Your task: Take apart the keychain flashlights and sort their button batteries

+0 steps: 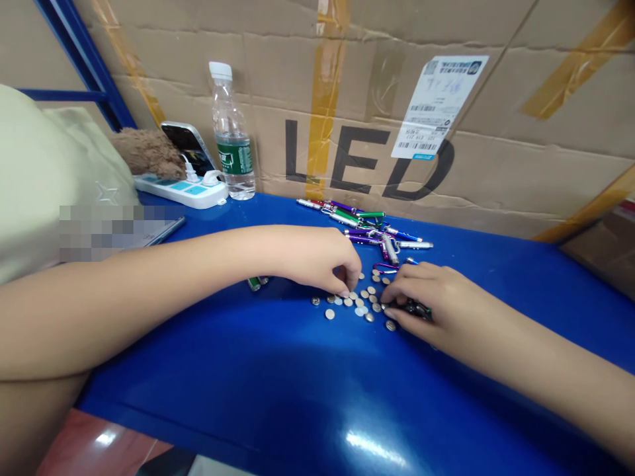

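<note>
Many button cells (348, 302), small round metal discs, lie scattered on the blue table between my hands. My left hand (322, 261) reaches in from the left, thumb and forefinger pinched together down among the cells; what sits between those tips is hidden. From the right, my right hand (421, 294) has its thumb and forefinger closed around the edge of one button cell (383, 306). Small dark shiny pieces (417, 309) show under its palm. Behind the cells is a pile of slim penlights (364, 236) in silver, purple, green and blue, some with clips.
A large cardboard box (278, 86) marked LED stands along the back of the table (278, 383). A water bottle (233, 155), a white power strip (183, 190) and a leaning phone (188, 149) are at back left. Short green cylinders (254, 284) lie beside my left forearm.
</note>
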`<state>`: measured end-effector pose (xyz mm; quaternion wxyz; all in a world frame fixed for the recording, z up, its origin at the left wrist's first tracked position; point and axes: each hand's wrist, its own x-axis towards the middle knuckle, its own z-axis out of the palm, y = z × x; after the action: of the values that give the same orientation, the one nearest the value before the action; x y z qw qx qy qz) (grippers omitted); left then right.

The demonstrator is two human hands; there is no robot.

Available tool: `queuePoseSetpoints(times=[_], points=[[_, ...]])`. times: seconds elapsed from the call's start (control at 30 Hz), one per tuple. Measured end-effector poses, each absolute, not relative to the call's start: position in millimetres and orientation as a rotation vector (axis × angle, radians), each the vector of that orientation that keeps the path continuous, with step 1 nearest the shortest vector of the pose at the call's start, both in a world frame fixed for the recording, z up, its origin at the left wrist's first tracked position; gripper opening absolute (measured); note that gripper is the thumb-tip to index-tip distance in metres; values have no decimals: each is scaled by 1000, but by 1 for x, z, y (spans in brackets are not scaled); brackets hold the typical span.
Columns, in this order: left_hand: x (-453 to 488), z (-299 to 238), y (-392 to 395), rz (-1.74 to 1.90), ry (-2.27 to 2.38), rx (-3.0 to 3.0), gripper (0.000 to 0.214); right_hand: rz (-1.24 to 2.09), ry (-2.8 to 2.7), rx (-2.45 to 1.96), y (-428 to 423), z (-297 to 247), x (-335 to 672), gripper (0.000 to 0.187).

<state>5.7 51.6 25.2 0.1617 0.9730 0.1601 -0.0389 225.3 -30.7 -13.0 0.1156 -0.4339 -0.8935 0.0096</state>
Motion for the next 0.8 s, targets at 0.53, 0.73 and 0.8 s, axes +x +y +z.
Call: queuePoseSetpoints(times=[0.53, 0.73, 0.8], points=[[12, 14, 50, 31, 499, 2762, 5, -47, -2584, -1226, -30, -11, 226, 12], [18, 8, 52, 158, 377, 2920, 4, -25, -2605, -1195, -32, -11, 227, 11], [17, 6, 53, 191, 295, 2941, 5, -64, -2587, -1205, -35, -11, 225, 12]])
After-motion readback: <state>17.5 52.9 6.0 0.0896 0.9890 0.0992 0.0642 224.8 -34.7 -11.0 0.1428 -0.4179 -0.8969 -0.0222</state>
